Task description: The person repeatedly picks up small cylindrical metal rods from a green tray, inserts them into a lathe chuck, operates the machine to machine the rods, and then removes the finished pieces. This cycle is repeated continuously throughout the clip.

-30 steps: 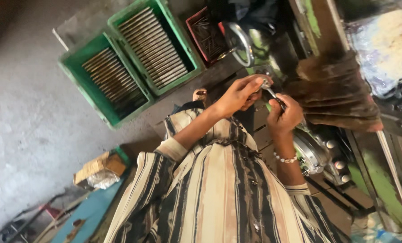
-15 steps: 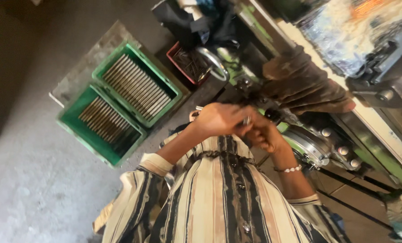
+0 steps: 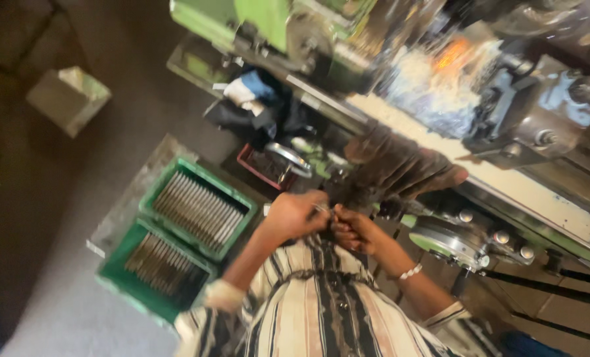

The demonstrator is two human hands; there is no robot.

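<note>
1. Head view, centre of the frame: the left hand [image 3: 294, 216] is curled into a loose fist, knuckles up, its forearm rising bare from a rolled striped sleeve at lower centre. Its fingertips pinch a thin metal piece [image 3: 323, 209], a small bright sliver that shows between the two hands.
2. The right hand [image 3: 353, 229] sits just to the right of it, touching or nearly touching the left one. Its fingers are bent inward around the same spot; blur hides whether it truly grips the metal piece or only steadies it. A pale beaded bracelet [image 3: 410, 271] circles that wrist, and the forearm slants down to the lower right.
3. Both elbows are bent and the hands meet above the striped shirt [image 3: 321, 311], close to the person's chest.
4. Left of the hands, on the floor, lie two green trays [image 3: 176, 248] side by side, each filled with rows of grey metal rods.
5. Above the hands, a small red tray [image 3: 258, 165] stands beside a round metal handwheel [image 3: 288, 158].
6. The upper and right parts of the frame hold a green lathe [image 3: 268, 20], with a brown ribbed cover [image 3: 401, 168] just above and right of the hands.
7. A pale block [image 3: 67, 96] rests on the dark floor at upper left.
</note>
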